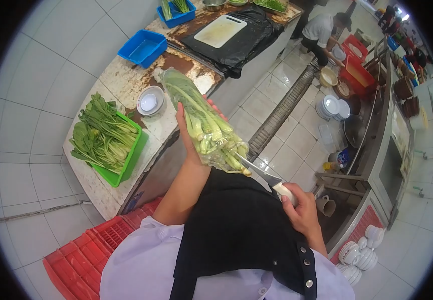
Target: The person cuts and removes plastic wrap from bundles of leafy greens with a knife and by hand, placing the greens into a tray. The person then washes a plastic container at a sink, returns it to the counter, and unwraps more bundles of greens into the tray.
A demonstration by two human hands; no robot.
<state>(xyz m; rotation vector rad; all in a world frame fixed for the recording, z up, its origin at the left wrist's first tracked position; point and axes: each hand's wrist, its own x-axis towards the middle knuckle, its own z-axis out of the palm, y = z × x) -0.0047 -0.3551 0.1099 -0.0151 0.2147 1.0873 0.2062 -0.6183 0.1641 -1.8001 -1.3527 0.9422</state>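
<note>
My left hand (190,131) is wrapped round a bunch of leafy green vegetables (196,107) in a clear plastic bag, held up in front of my apron. The leaves point away from me, and the pale stem ends stick out of the bag toward my right. In my right hand (301,209) is a knife (271,181), gripped by its white handle. Its blade reaches to the stem ends; whether it touches them or the plastic I cannot tell. A green basket (132,156) full of loose leafy greens (104,132) stands on the counter to the left.
On the worn counter (114,82) are stacked white bowls (150,101), a blue tray (144,47) and a white cutting board (220,31) on black plastic. Red crates (91,252) stand at my lower left. Another person (319,32) bends over basins beyond the floor drain (286,107).
</note>
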